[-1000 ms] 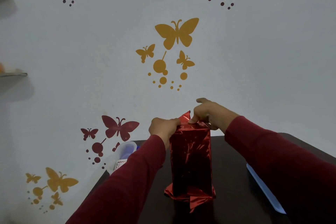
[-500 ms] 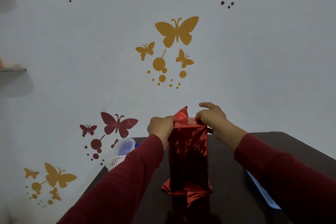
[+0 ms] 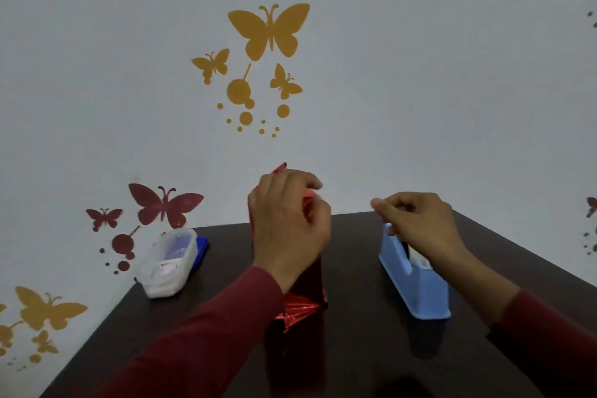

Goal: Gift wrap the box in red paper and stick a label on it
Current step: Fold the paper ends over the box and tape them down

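The box wrapped in shiny red paper [image 3: 308,281] stands upright on the dark table [image 3: 355,355], with a crumpled paper flap spread at its base. My left hand [image 3: 287,223] grips its top from above, fingers curled over the folded paper; a red paper tip pokes up behind the knuckles. My right hand [image 3: 420,223] is off the box, to its right, over a light blue tape dispenser [image 3: 416,287]. Its fingers are curled in a pinch at the dispenser's top, which hides the tape.
A clear plastic tub [image 3: 171,262] with small items inside sits at the table's far left corner, with a dark blue object [image 3: 202,249] behind it. The wall with butterfly stickers is just beyond the table's far edge.
My right hand has let go of the box top and moved right to the tape dispenser. My left hand now covers the box top alone. The view has tilted down and right.
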`<state>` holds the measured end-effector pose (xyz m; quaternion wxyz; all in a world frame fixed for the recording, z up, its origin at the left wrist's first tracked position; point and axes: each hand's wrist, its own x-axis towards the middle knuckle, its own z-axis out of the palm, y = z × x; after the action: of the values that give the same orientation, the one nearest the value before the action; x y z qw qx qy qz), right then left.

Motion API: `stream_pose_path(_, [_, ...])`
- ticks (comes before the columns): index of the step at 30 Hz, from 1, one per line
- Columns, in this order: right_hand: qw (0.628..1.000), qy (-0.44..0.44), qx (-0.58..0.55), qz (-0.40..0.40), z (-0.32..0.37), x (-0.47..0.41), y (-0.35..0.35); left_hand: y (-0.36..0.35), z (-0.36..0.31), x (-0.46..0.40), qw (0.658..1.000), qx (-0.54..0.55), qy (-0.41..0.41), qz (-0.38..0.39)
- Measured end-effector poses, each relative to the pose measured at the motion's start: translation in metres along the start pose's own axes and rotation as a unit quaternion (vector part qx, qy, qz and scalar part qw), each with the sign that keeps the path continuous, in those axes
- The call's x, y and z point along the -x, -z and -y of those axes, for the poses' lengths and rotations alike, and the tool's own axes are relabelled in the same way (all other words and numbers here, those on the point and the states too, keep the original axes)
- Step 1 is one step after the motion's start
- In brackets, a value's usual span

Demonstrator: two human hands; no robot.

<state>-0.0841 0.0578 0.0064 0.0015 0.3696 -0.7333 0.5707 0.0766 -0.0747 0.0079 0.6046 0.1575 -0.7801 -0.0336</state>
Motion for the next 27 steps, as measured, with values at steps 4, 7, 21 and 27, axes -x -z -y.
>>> stream_pose_path(4, [0.987,-0.029,0.152,-0.036,-0.037,0.003,0.033,-0.047,-0.022,0.026,0.984,0.090,-0.087,0.129])
stream_pose_path(7, [0.966,-0.105,0.235,-0.038,-0.063,0.002,0.051,-0.088,-0.027,0.045,0.952,0.114,-0.073,0.273])
stream_pose_path(21, [0.904,-0.400,-0.104,0.107,-0.076,-0.011,0.040,-0.152,-0.025,0.054,0.897,0.070,-0.018,0.436])
stream_pose_path(27, [0.904,-0.358,-0.233,-0.018,-0.080,-0.004,0.036,-0.163,-0.030,0.059,0.899,0.100,0.023,0.426])
